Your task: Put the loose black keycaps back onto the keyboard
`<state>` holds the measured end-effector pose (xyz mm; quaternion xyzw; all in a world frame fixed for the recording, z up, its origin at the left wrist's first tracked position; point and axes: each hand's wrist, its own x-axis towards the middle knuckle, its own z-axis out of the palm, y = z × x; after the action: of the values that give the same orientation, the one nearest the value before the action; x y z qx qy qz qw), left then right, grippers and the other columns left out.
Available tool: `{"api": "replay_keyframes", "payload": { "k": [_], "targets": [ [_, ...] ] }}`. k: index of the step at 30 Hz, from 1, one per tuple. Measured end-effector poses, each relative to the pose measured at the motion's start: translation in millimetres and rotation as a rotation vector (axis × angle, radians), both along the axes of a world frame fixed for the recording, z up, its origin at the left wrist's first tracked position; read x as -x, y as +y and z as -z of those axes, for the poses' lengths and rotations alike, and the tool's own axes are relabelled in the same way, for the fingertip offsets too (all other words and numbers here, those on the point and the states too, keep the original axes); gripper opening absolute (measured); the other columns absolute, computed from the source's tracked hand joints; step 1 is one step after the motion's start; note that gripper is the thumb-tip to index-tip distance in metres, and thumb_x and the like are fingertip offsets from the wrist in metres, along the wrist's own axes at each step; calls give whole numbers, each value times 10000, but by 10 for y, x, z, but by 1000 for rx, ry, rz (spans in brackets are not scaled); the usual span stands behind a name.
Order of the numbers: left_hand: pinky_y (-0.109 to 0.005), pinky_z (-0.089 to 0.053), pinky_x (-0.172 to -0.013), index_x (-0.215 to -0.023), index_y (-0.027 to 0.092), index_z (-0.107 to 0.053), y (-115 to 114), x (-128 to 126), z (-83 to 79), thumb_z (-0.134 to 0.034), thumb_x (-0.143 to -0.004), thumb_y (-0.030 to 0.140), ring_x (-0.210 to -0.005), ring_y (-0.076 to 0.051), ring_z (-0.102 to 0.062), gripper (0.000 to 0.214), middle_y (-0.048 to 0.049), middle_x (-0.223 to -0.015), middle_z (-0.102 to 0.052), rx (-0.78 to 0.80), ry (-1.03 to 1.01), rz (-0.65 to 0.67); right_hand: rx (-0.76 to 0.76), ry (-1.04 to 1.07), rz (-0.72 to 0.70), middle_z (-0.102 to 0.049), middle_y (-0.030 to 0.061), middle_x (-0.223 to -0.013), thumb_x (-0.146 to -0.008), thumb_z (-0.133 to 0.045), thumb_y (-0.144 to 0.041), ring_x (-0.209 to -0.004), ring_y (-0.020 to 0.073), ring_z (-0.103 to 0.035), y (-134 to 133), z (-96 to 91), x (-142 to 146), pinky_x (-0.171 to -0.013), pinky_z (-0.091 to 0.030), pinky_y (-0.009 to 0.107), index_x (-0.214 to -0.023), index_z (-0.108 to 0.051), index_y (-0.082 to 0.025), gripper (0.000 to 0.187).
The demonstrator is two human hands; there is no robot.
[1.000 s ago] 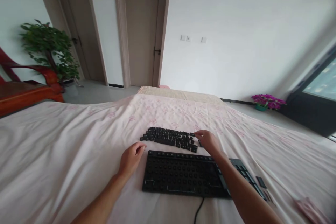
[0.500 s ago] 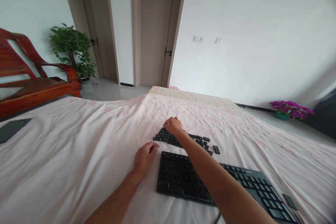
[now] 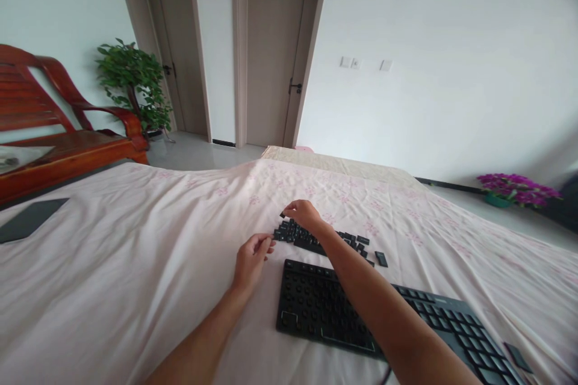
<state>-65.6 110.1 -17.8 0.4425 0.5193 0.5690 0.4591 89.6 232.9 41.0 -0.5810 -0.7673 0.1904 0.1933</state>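
My right hand (image 3: pixel 303 212) is closed in a pinch on a small black keycap (image 3: pixel 282 215), just beyond the left end of a bunch of loose black keycaps (image 3: pixel 309 239). My left hand (image 3: pixel 253 252) has its fingers curled together beside the leftmost keycaps; whether a keycap is between its fingertips cannot be made out. Nearer to me lies a black keyboard base (image 3: pixel 300 304) bare of most keycaps, with its small posts showing. To the right, a black keyboard section (image 3: pixel 460 325) carries its keys. My right forearm hides where the two meet.
A pinkish floral cloth (image 3: pixel 194 252) covers the surface in wrinkles. One loose keycap (image 3: pixel 382 258) lies right of the bunch, and a flat black piece (image 3: pixel 518 357) at far right. A dark flat object (image 3: pixel 31 219) is at left. A cable (image 3: pixel 386 375) runs below the keyboard.
My right hand has lifted slightly from the keycaps and now shows a keycap in its pinch. My left hand has moved forward to the left edge of the bunch. The view has shifted slightly.
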Motion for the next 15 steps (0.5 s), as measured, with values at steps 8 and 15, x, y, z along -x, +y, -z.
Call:
{"api": "replay_keyframes", "payload": {
  "k": [8, 15],
  "targets": [
    [-171, -514, -583, -806, 127, -622, 2, 5, -170, -778, -688, 242, -703, -124, -681, 227, -46, -755, -705, 219, -633, 196, 324, 470, -257, -628, -21, -603, -696, -624, -312, -533, 77, -472, -617, -136, -33, -507, -348, 191, -718, -696, -152, 177],
    [-159, -536, -605, -804, 138, -602, -124, -60, -294, -759, -702, 147, -719, -116, -691, 187, -23, -769, -702, 254, -675, 288, 292, 552, -218, -653, -14, -641, -679, -649, -286, -605, 99, -540, -850, -215, -132, -605, -413, 216, -718, -688, -146, 150]
  ]
}}
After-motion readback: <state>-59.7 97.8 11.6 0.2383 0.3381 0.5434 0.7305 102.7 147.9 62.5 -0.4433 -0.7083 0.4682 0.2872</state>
